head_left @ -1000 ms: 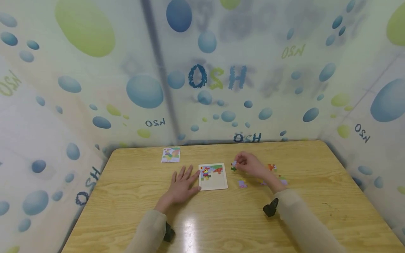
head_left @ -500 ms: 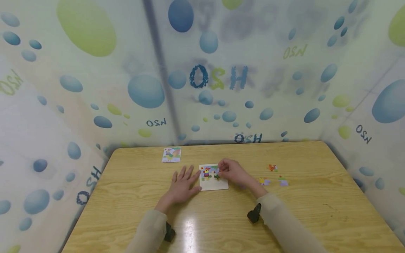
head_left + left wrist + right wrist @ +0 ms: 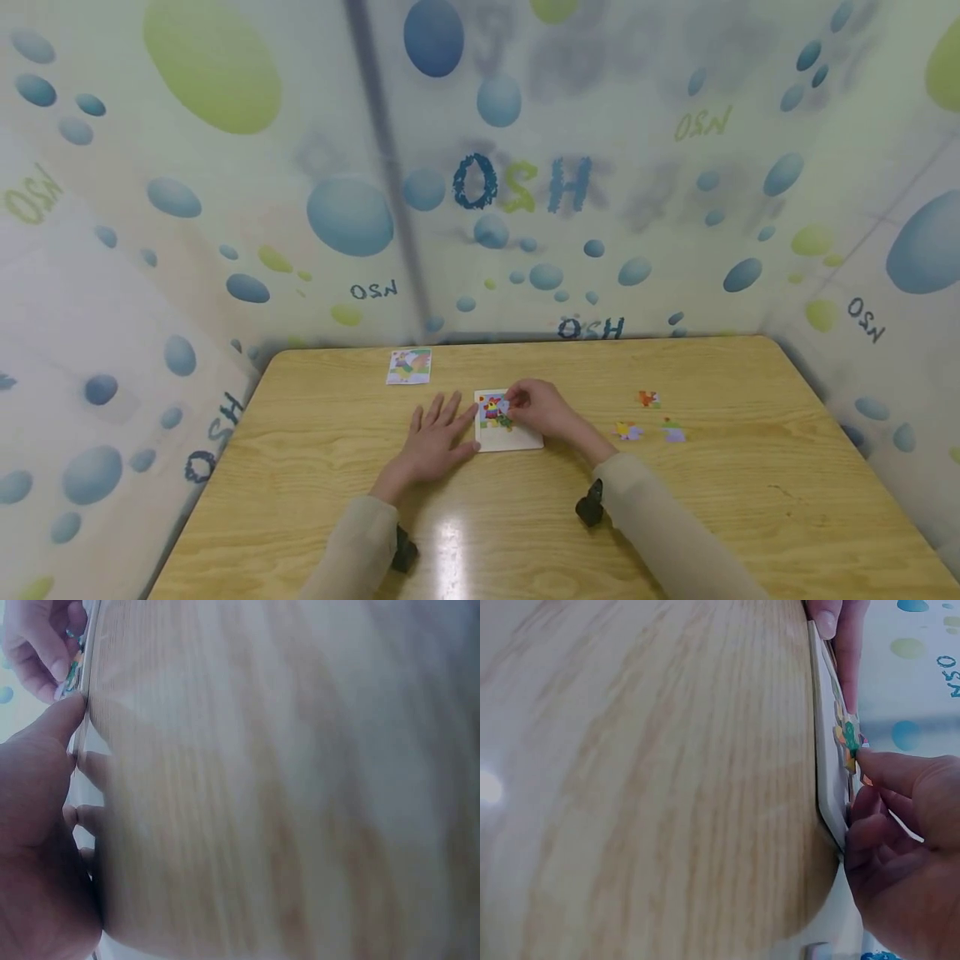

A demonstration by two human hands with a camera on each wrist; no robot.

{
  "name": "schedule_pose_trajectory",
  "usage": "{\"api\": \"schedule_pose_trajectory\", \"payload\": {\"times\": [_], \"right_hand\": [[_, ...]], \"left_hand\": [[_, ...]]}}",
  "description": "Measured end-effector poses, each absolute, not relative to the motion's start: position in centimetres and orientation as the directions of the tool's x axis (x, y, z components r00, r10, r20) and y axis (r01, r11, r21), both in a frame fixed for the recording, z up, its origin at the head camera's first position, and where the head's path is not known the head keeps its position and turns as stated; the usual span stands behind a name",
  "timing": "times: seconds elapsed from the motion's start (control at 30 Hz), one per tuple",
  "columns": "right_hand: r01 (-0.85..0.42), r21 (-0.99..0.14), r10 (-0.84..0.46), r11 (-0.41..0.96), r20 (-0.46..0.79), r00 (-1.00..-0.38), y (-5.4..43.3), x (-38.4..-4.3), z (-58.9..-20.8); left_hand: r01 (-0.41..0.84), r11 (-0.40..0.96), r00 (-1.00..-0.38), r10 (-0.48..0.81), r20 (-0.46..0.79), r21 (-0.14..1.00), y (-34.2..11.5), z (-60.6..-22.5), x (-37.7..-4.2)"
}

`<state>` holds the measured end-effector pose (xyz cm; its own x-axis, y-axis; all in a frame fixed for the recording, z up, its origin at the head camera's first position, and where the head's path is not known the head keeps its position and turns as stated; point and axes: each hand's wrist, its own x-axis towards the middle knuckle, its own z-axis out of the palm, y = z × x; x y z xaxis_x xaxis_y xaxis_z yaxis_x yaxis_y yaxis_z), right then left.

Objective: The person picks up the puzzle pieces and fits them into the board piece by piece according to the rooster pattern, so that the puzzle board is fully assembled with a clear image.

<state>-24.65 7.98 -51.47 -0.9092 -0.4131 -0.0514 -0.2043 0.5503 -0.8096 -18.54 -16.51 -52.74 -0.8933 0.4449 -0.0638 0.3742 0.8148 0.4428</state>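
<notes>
First, in the head view: puzzle tray (image 3: 517, 441) flat on a wooden table (image 3: 465, 508), picture pieces (image 3: 491, 405) in its upper left, pale board bare along its bottom, upper right hidden behind fingers. Left hand (image 3: 437, 442) at the tray's left edge, fingers straight and spread, thumb and index finger against the rim. Right hand (image 3: 542, 410) over the tray's right side, thumb and finger pinching a green-marked piece (image 3: 504, 420) around the tray's middle. Well to the right of the tray, three loose pieces: orange-red piece (image 3: 648, 399), yellow-and-lilac piece (image 3: 627, 430), green-and-lilac piece (image 3: 673, 430); anything under the right forearm, hidden. Beyond the tray and to its left, a picture card (image 3: 408, 367). Next, left wrist view: left thumb touching the tray's edge, right fingertips just above the same tray. Lastly, right wrist view: narrow pinch on the green-marked piece at the tray's upper face; seated or merely resting, impossible to tell; left fingers at the tray's far end. Filling of the tray, by judgement: partway, with the pinched piece and at least three loose ones left.
</notes>
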Motion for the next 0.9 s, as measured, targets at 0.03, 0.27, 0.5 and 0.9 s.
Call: {"api": "schedule_pose_trajectory", "payload": {"times": [0.03,0.27,0.5,0.9], "right_hand": [[-0.211,-0.807,-0.413,0.552,-0.044,-0.91,7.95,-24.66,-51.51],[-0.243,-0.787,-0.422,0.568,-0.025,-0.906,7.94,-24.56,-51.61],[-0.251,-0.774,-0.421,0.581,-0.022,-0.907,7.85,-24.44,-51.71],[-0.212,-0.773,-0.363,0.598,-0.025,-0.932,7.42,-24.41,-52.42]], "left_hand": [[0.373,0.818,-0.893,0.445,-0.071,0.438,-16.51,-52.76,-18.55],[0.353,0.836,-0.898,0.429,-0.101,0.421,-16.34,-52.39,-18.55],[0.343,0.845,-0.9,0.421,-0.114,0.411,-16.19,-52.24,-18.58],[0.342,0.844,-0.901,0.419,-0.11,0.413,-16.27,-52.35,-18.58]]}}
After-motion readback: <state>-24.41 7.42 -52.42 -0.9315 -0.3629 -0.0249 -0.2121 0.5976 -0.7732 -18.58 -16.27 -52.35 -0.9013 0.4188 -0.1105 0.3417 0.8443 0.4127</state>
